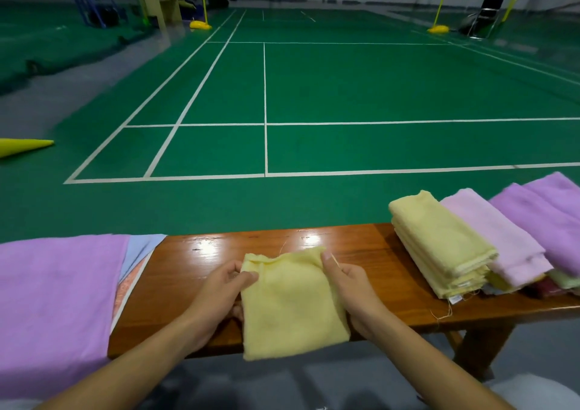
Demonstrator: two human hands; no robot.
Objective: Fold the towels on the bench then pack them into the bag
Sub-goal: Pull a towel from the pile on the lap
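Observation:
A small pale yellow towel (290,306) lies folded on the glossy wooden bench (361,252), its near edge hanging over the front. My left hand (219,296) pinches its upper left corner between thumb and fingers. My right hand (351,287) grips its right edge, thumb on top near the upper right corner. On the bench's right end sits a row of folded towels: a yellow stack (439,246), a light pink one (492,237), and purple ones (543,218). No bag is clearly visible.
A large purple towel (53,309) drapes over the bench's left end, over light blue and orange patterned cloth (138,259). Beyond the bench is a green badminton court (314,96) with white lines. A yellow cone-shaped object (22,146) lies on the floor at left.

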